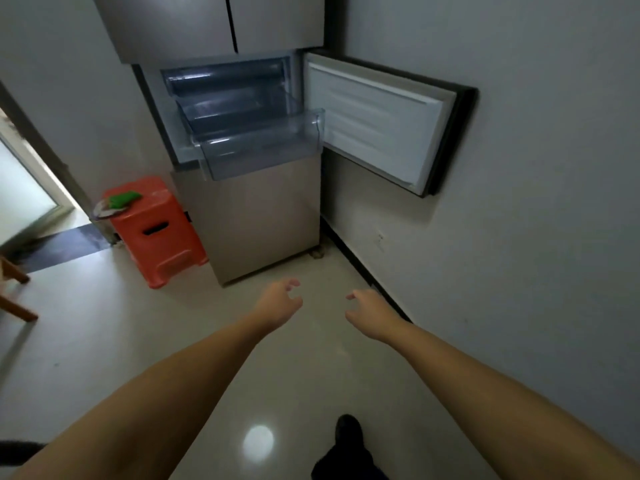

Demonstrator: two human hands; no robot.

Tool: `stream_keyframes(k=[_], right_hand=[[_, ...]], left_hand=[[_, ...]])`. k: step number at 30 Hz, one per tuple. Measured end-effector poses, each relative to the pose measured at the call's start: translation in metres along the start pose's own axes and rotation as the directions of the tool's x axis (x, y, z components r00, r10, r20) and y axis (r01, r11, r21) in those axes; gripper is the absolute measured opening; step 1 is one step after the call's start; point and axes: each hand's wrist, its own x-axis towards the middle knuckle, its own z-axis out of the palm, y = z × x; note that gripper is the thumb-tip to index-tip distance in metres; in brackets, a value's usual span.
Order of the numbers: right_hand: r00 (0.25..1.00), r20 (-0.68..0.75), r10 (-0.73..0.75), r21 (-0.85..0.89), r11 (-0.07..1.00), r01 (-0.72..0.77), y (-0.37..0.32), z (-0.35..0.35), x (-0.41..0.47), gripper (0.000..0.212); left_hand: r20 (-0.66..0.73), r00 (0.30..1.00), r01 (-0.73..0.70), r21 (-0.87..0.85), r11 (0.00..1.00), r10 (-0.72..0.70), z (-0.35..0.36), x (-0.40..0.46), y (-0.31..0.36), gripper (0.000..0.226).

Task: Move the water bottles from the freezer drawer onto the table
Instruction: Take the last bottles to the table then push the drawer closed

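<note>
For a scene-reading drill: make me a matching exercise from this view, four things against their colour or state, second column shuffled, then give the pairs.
Things
1. freezer door
2. drawer
3. stool
4. left hand

States
A. orange, beside the fridge
B. swung open to the right
C. loosely curled, holding nothing
D. clear plastic, pulled out

Pairs: 1-B, 2-D, 3-A, 4-C
</note>
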Motion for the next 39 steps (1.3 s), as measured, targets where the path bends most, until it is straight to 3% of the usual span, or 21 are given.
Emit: stream_keyframes(k=[10, 21, 24, 27, 31, 36, 39], right_hand=[[0.988, -0.024, -0.152, -0.057, 0.987, 0.150, 0.001, -0.113, 0.162, 0.049], [0.954, 0.054, -0.295, -0.060, 0.953, 0.298, -0.062, -0.135, 0.332, 0.045], [0.943, 0.012, -0.332, -0.051, 0.942, 0.332, -0.089, -0.148, 0.394, 0.046], [0.933, -0.098, -0.347, -0.045, 0.938, 0.344, -0.124, -0.169, 0.456, 0.050], [0.913, -0.218, -0.345, -0.120, 0.938, 0.326, -0.144, -0.182, 0.502, 0.055], [0.925, -0.129, -0.357, -0.214, 0.921, 0.325, -0.151, -0.173, 0.549, 0.060], [0.911, -0.172, -0.376, -0.226, 0.915, 0.335, -0.159, -0.171, 0.575, 0.059]], left_hand=[[-0.143, 0.990, -0.014, 0.019, 1.000, 0.016, -0.037, 0.138, 0.068, 0.044], [-0.274, 0.959, 0.080, 0.033, 0.996, -0.068, -0.111, 0.279, 0.031, 0.049], [-0.348, 0.937, 0.071, 0.110, 0.991, -0.029, -0.140, 0.333, 0.020, 0.057], [-0.409, 0.911, 0.080, 0.317, 0.945, 0.060, -0.174, 0.387, 0.012, 0.064], [-0.308, 0.938, 0.058, 0.594, 0.802, 0.160, -0.194, 0.429, -0.002, 0.073], [-0.211, 0.967, 0.055, 0.724, 0.688, 0.145, -0.204, 0.464, -0.026, 0.080], [-0.174, 0.965, 0.012, 0.779, 0.627, 0.197, -0.205, 0.477, -0.035, 0.083]])
